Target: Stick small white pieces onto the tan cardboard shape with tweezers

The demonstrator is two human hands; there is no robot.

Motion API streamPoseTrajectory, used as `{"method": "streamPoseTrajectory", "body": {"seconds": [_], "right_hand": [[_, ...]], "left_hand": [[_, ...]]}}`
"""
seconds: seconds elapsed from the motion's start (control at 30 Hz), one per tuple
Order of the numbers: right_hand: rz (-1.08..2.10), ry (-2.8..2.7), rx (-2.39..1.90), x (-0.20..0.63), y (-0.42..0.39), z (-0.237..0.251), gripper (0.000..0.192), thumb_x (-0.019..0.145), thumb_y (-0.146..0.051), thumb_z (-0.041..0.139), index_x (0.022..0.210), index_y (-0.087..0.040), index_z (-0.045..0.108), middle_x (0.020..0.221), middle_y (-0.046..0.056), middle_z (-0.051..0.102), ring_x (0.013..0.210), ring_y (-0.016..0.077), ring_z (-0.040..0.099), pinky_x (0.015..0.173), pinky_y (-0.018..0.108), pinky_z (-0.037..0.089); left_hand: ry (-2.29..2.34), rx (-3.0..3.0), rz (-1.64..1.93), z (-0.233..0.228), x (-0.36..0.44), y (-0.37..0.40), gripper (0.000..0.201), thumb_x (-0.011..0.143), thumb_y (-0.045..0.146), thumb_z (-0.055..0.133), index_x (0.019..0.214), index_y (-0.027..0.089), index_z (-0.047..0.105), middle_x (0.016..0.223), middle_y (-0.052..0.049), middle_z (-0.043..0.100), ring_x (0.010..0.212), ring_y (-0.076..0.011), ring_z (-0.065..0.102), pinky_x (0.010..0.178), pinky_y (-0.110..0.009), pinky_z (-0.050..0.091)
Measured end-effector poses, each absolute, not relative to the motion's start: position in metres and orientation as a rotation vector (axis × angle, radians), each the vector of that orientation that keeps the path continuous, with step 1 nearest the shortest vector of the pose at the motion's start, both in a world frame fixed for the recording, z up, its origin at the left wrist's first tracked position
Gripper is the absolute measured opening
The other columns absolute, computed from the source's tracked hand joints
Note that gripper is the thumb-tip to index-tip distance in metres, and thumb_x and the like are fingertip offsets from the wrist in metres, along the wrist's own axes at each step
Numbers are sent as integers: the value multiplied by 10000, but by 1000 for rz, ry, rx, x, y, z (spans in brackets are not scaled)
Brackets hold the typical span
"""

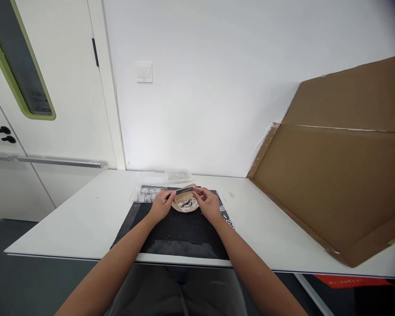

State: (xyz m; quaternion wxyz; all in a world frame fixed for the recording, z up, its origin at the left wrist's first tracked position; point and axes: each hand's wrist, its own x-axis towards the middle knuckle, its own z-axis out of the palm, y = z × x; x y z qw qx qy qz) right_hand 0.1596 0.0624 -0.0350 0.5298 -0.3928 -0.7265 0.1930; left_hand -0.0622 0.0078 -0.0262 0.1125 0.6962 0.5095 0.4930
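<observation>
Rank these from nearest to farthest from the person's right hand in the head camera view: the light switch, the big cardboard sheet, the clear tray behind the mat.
From the right hand:
1. Clear tray, just left, behind the black mat.
2. Cardboard sheet, to the right, leaning on the wall.
3. Light switch, high on the wall, up and left.

Brown paper bag — open, white-and-dark contents, on black mat

Looks like a plain work room in an office or lab building. White table against a bare white wall. Light switch on that wall. Far left, a white door with a long green-edged window and black handle. Big brown cardboard sheet leaning at right. Black mat near the table's front edge.
</observation>
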Motion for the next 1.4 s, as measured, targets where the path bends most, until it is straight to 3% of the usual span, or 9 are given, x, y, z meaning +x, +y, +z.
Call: {"method": "streamPoseTrajectory", "body": {"seconds": [0.17, 0.53, 0.73, 1.0, 1.4], "right_hand": [[362, -1746, -974, 164, 66, -37, 342, 952, -472, 577, 1095, -204, 734, 945, 85, 791, 764, 229, 733, 754, 350, 566], [173, -1770, -1049, 158, 66, -41, 306, 1014, -465, 474, 919, -214, 621, 868, 78, 768, 795, 244, 717, 746, 340, 507], [177, -1831, -1019, 143, 54, -40, 278, 1020, -445, 479, 884, -227, 585, 825, 42, 751, 745, 209, 705, 716, 304, 493], [135, -1655, -1166, 154, 64, -37, 310, 1021, -471, 448, 869, -221, 549, 819, 76, 740, 723, 245, 672, 683, 336, 446], [199, -1741, -1075, 146, 52, -31, 264, 1018, -441, 476, 907, -232, 593, 808, 38, 747, 742, 221, 701, 710, 316, 478]], "left_hand": [[1466, 1973, 1452, -25, -63, 10, 505, 1011, 494, 418, 692, 204, 681, 745, -15, 723, 755, -192, 648, 775, -301, 474], [1344, 2004, 1364, -23, -60, 5, 473, 1001, 479, 459, 752, 211, 759, 850, -9, 763, 841, -196, 671, 827, -279, 469], [1324, 2014, 1373, -23, -59, 2, 478, 1009, 475, 446, 763, 212, 760, 842, -20, 756, 840, -197, 662, 837, -292, 471], [1317, 2012, 1372, -22, -57, 1, 480, 1013, 478, 447, 761, 209, 754, 834, -20, 751, 854, -195, 667, 860, -297, 474], [1324, 2012, 1364, -20, -56, 1, 488, 1020, 479, 432, 758, 209, 742, 846, -19, 758, 836, -194, 653, 830, -297, 465]]}}
